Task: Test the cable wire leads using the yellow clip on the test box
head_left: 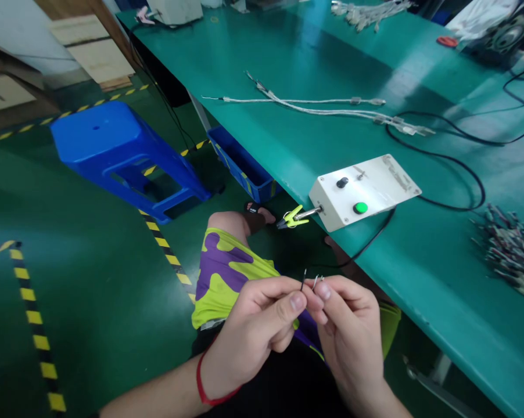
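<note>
Both hands meet in front of my lap, fingertips close together. My left hand pinches a thin black wire between thumb and forefinger, its end pointing up. Pinched in my right hand are thin white wires with bent ends; the rest of them is hidden behind the fingers. Just beyond the hands, a white control box with a green button and a black knob sits at the table's edge. A yellow-green clip sticks out from its near end over the edge.
On the green table lie white braided cables, a black cord and a bundle of wires at right. A blue stool and a blue bin stand on the floor at left.
</note>
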{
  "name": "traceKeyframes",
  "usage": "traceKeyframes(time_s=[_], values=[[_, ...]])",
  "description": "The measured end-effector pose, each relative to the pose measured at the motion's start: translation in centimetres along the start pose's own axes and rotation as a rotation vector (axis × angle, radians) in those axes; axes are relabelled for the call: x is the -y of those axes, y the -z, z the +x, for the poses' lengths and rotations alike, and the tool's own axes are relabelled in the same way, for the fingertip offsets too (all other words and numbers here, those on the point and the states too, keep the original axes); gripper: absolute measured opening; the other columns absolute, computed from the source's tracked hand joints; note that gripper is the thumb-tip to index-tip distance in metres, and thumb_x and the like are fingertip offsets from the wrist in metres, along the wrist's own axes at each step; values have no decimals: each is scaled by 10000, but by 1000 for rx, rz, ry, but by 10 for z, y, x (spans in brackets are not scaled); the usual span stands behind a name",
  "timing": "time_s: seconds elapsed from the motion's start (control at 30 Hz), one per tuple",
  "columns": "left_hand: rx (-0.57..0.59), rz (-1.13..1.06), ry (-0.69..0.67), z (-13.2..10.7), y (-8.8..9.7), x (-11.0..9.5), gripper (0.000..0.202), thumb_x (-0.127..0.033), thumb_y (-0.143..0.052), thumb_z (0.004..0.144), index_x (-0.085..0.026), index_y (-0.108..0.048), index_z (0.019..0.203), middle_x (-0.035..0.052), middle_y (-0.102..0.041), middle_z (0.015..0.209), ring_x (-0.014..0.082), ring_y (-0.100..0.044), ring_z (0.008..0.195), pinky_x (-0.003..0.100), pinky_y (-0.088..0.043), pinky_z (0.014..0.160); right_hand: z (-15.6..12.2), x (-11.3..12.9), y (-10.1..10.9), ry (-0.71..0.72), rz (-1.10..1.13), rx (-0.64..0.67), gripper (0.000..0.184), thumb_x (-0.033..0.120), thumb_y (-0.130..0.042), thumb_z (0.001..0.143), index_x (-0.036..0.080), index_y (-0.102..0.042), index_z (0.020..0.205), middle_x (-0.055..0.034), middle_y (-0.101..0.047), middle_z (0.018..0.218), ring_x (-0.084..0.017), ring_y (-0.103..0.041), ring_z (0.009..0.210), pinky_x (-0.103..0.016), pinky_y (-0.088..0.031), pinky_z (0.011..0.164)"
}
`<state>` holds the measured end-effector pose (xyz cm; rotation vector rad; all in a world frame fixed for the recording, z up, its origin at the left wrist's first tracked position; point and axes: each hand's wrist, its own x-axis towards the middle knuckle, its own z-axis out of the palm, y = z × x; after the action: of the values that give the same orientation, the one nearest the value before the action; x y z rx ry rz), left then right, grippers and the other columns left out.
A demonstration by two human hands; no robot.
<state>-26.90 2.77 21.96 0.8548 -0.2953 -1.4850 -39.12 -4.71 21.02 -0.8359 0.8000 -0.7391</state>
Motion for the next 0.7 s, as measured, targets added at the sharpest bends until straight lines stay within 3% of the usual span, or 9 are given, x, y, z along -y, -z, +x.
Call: traceKeyframes(time_s=[0.1,0.23,0.37,0.57,0.7], values=[[13,1,-7,-6,-2,2,224,-311,-667,1003,-175,-829,929,-23,-539,599,5,-264,413,163,-227,397,-8,0,1,15,-12,-18,114,268,-827,890,221,-805,788,15,-653,580,-112,-582,540,-250,-560,612],[14,13,-18,-16,-5,5,219,-313,-676,996,-172,-824,915,17,-634,689,4,-273,414,175,-213,392,-18,0,-1,51,-40,-34,114,266,-832,883,215,-800,787,12,-659,599,-106,-571,542,-228,-525,578],[7,-2,-21,-30,-10,8,223,-328,-692,984,-171,-821,891,-6,-585,625,4,-253,400,176,-204,391,-30,0,-4,80,-29,-9,175,242,-826,890,196,-762,734,29,-616,568,-84,-535,526,-204,-501,574],[-11,8,-43,-55,-17,14,244,-363,-719,959,-163,-812,855,27,-629,658,4,-244,403,177,-216,394,-56,-2,-3,111,-27,22,160,216,-821,900,197,-758,755,26,-638,608,-81,-548,542,-189,-482,561],[17,41,-50,-68,-23,19,242,-362,-700,974,-180,-815,862,-50,-423,510,18,-232,398,167,-233,406,-70,-2,0,141,-22,33,171,219,-811,916,199,-755,757,28,-639,612,-73,-544,551,-171,-480,568]])
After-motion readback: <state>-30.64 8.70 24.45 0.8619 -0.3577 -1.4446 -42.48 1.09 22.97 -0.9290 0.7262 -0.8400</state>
